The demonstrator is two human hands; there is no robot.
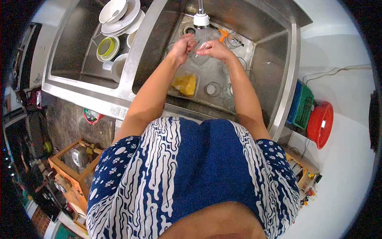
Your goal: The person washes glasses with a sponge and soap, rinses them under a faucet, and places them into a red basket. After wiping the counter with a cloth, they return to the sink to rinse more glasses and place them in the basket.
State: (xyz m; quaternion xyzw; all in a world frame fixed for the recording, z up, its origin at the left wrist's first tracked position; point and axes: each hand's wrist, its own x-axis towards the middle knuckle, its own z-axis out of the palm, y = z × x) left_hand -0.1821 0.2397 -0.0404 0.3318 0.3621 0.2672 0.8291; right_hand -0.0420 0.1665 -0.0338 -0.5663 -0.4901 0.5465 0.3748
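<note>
Under the white tap head (201, 20) in the right-hand sink basin, my right hand (217, 51) has its fingers closed on a clear, see-through piece that looks like a drinking glass (204, 48). My left hand (183, 49) is close on its other side, its fingers curled and smeared by motion. Around my hands on the basin floor stand several clear glasses (212, 89). A yellow cloth or sponge (185, 84) lies below my left forearm. Near the back right, an orange-handled item (223, 35) rests beside a glass (234, 39).
In the left basin are stacked white plates (133, 16), a white bowl (113, 10) and a lime-green bowl (105, 47). A steel divider (137, 44) separates the basins. Right of the sink hang a green basket (304, 105) and a red basin (320, 124).
</note>
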